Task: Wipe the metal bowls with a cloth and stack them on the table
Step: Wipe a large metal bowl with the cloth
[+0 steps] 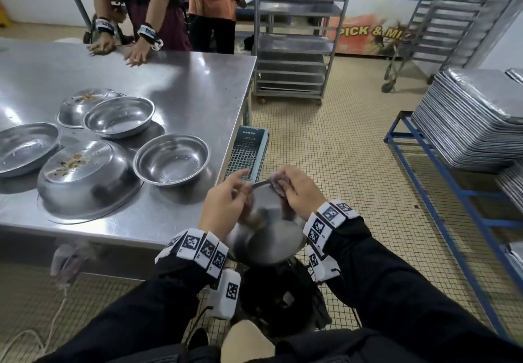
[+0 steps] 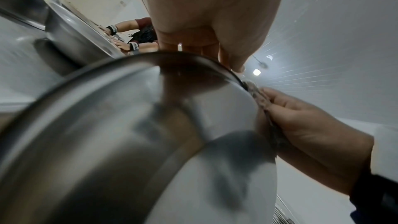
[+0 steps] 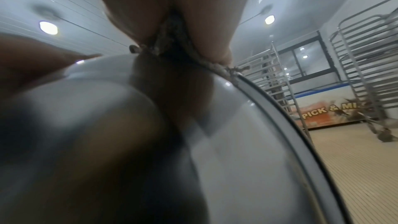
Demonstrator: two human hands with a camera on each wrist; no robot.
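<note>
The steel table fills the left of the scene, and another person's hands rest flat on its far edge. To the right, across the tiled floor, a stack of metal trays sits on a blue frame, with a tall wire rack at the far side. Five bowls lie on the table: a big upturned bowl nearest me with crumbs on its base, an upright bowl to its right, and three others further left and far. Off the table's near right corner I hold one bowl, tilted, in front of me. My left hand curls over its left rim. My right hand pinches the cloth over the far rim, thumb and fingers squeezing it against the metal.
</note>
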